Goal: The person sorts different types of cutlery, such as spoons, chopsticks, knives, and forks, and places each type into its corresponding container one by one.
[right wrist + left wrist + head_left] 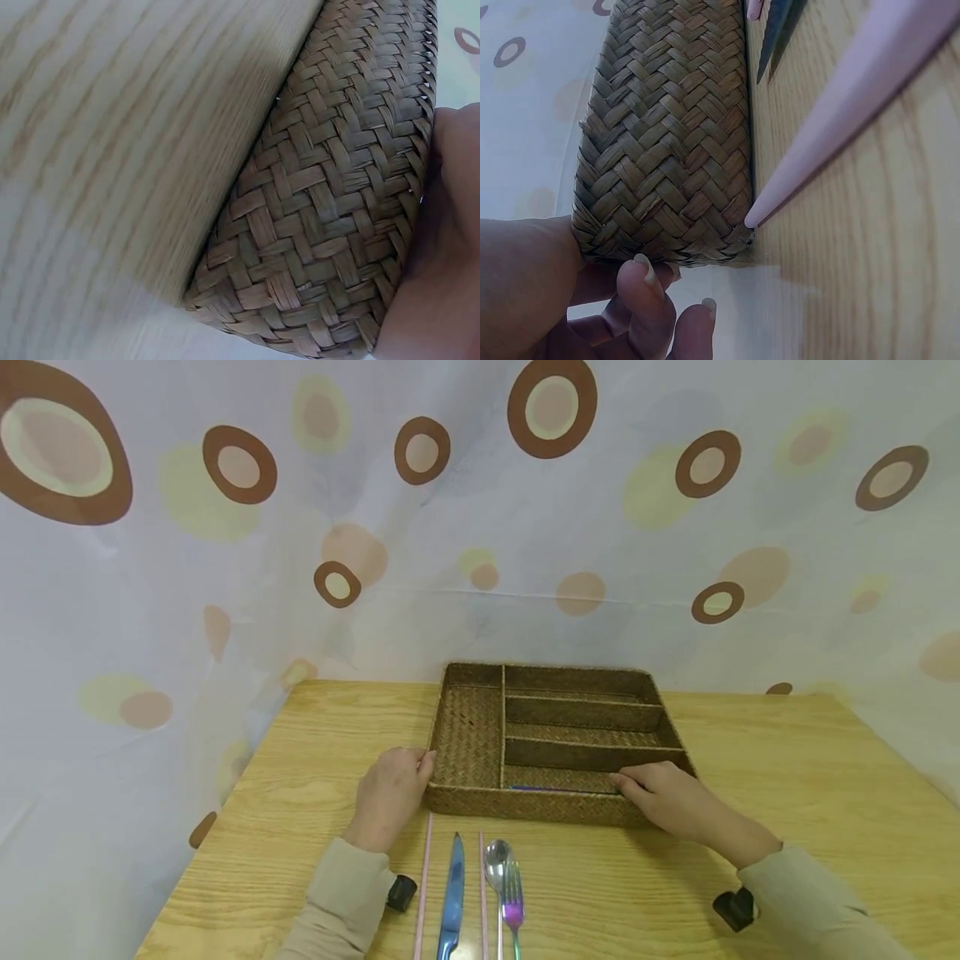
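- Brown woven rectangular cutlery tray (468, 739) with one wide compartment on the left and three long ones on the right; sits on the far middle of the light wooden table (787, 793), near the curtain.
- Thin blue item (558, 790) lying in the nearest long compartment; too slim to identify.
- Left hand (390, 793) placed against the tray's near left corner, thumb at the rim; in the left wrist view, fingers (649, 289) bent under the woven corner (667, 142), touching it.
- Right hand (667, 797) laid over the near right rim, fingers (637, 781) reaching into the nearest compartment by the blue item's end; whether pinching it cannot be told. In the right wrist view, palm (442, 247) pressed to the woven wall (330, 217).
- Just in front of the tray, laid in a row on the table: pale pink chopstick (424, 885), blue-bladed knife (453, 897), second pink chopstick (483, 893), silver metal spoon (497, 864), iridescent purple-green fork (513, 893) overlapping the spoon.
- In the left wrist view, pink chopstick tip (840, 112) almost touching the tray's corner.
- Beige sleeves on both arms, black wrist mounts (735, 907) beside them.
- White curtain (480, 527) with brown and yellow circles behind and to both sides.
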### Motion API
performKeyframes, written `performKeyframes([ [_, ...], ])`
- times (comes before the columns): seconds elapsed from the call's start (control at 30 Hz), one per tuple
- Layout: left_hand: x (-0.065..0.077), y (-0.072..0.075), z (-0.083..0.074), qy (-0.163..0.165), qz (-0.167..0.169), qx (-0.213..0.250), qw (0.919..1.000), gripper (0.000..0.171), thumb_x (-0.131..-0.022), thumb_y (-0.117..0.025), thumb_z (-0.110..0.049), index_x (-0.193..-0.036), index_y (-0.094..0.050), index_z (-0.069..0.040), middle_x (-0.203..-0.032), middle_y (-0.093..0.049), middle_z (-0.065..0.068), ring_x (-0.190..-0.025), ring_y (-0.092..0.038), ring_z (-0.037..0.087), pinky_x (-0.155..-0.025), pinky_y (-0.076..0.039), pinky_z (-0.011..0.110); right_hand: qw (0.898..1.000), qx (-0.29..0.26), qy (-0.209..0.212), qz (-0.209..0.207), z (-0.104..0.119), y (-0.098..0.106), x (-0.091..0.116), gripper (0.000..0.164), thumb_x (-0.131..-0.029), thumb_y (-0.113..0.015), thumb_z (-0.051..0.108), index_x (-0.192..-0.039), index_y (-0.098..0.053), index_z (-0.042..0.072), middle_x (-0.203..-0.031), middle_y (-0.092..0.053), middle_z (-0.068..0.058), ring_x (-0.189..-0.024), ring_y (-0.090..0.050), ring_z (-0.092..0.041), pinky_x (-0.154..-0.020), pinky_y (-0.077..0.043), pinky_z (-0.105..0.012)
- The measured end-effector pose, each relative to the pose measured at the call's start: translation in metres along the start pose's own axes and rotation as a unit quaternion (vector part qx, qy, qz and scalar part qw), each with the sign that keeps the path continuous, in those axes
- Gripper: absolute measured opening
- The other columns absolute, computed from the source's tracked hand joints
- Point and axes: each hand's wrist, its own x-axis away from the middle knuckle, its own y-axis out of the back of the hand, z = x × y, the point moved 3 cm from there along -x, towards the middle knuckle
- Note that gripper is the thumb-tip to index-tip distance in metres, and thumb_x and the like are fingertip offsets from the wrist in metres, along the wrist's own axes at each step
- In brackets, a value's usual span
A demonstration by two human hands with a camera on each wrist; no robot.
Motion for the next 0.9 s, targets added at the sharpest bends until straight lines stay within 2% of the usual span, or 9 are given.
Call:
performKeyframes([
  [0.1, 0.000, 0.001, 0.000, -0.003, -0.007, -0.003, 1.0000, 0.040, -0.095, -0.051, -0.022, -0.056, -0.052, -0.012, -0.043, -0.035, 0.000, -0.034, -0.030, 0.008, -0.031, -0.024, 0.020, 1.000, 0.002, -0.004, -0.004, 0.001, 0.000, 0.000, 0.030, -0.100, -0.038, 0.028, -0.079, -0.057, 0.017, -0.056, -0.040, 0.003, -0.047, -0.031, -0.012, -0.061, -0.039, -0.033],
  [0.13, 0.000, 0.002, 0.000, -0.002, -0.007, -0.003, 1.0000, 0.039, -0.095, -0.051, -0.022, -0.058, -0.054, -0.012, -0.043, -0.036, 0.000, -0.033, -0.030, 0.008, -0.031, -0.024, 0.021, 1.000, 0.004, -0.004, -0.006, 0.001, 0.000, 0.000, 0.031, -0.100, -0.038, 0.028, -0.078, -0.056, 0.017, -0.056, -0.040, 0.003, -0.047, -0.032, -0.012, -0.061, -0.039, -0.033],
  [0.33, 0.000, 0.002, -0.001, 0.010, 0.006, -0.001, 0.9999, 0.038, -0.095, -0.051, -0.023, -0.059, -0.054, -0.012, -0.044, -0.036, 0.001, -0.035, -0.031, 0.009, -0.031, -0.025, 0.021, 1.000, 0.011, -0.012, -0.026, 0.003, -0.001, 0.003, 0.029, -0.100, -0.038, 0.031, -0.081, -0.057, 0.020, -0.059, -0.042, 0.003, -0.050, -0.037, -0.012, -0.058, -0.038, -0.032],
  [0.43, 0.000, 0.000, -0.001, 0.016, 0.010, -0.001, 0.9998, 0.038, -0.096, -0.050, -0.023, -0.060, -0.055, -0.012, -0.045, -0.037, 0.001, -0.035, -0.031, 0.010, -0.032, -0.025, 0.021, 0.999, 0.013, -0.009, -0.040, 0.003, -0.003, 0.004, 0.030, -0.100, -0.039, 0.030, -0.076, -0.054, 0.021, -0.059, -0.042, 0.003, -0.049, -0.037, -0.012, -0.055, -0.038, -0.031],
  [0.57, -0.001, -0.001, 0.000, 0.024, 0.011, 0.000, 0.9997, 0.032, -0.096, -0.050, -0.024, -0.072, -0.064, -0.009, -0.046, -0.039, 0.001, -0.036, -0.031, 0.009, -0.032, -0.024, 0.021, 0.998, 0.016, 0.000, -0.056, 0.002, -0.005, 0.004, 0.030, -0.100, -0.040, 0.028, -0.073, -0.052, 0.021, -0.059, -0.041, 0.003, -0.048, -0.036, -0.012, -0.052, -0.037, -0.030],
  [0.7, -0.001, -0.002, 0.000, 0.025, 0.009, 0.001, 0.9996, 0.028, -0.096, -0.050, -0.024, -0.082, -0.067, -0.007, -0.046, -0.041, 0.001, -0.035, -0.031, 0.009, -0.031, -0.024, 0.021, 0.997, 0.019, 0.006, -0.072, 0.001, -0.006, 0.004, 0.031, -0.099, -0.041, 0.027, -0.070, -0.050, 0.021, -0.058, -0.041, 0.004, -0.047, -0.036, -0.011, -0.050, -0.036, -0.029],
  [0.83, -0.001, -0.002, 0.000, 0.022, 0.008, 0.001, 0.9997, 0.028, -0.096, -0.050, -0.024, -0.082, -0.068, -0.007, -0.046, -0.041, 0.000, -0.035, -0.031, 0.009, -0.031, -0.024, 0.021, 0.992, 0.030, 0.034, -0.119, 0.005, -0.004, 0.007, 0.026, -0.099, -0.044, 0.024, -0.074, -0.052, 0.021, -0.062, -0.043, 0.006, -0.051, -0.037, -0.009, -0.049, -0.037, -0.027],
  [0.9, -0.001, -0.001, 0.000, 0.018, 0.006, -0.001, 0.9998, 0.028, -0.095, -0.051, -0.023, -0.081, -0.068, -0.007, -0.046, -0.041, 0.000, -0.035, -0.032, 0.009, -0.031, -0.025, 0.021, 0.983, 0.045, 0.065, -0.164, 0.011, -0.002, 0.010, 0.018, -0.097, -0.047, 0.019, -0.081, -0.055, 0.019, -0.069, -0.047, 0.008, -0.057, -0.040, -0.007, -0.051, -0.038, -0.027],
])
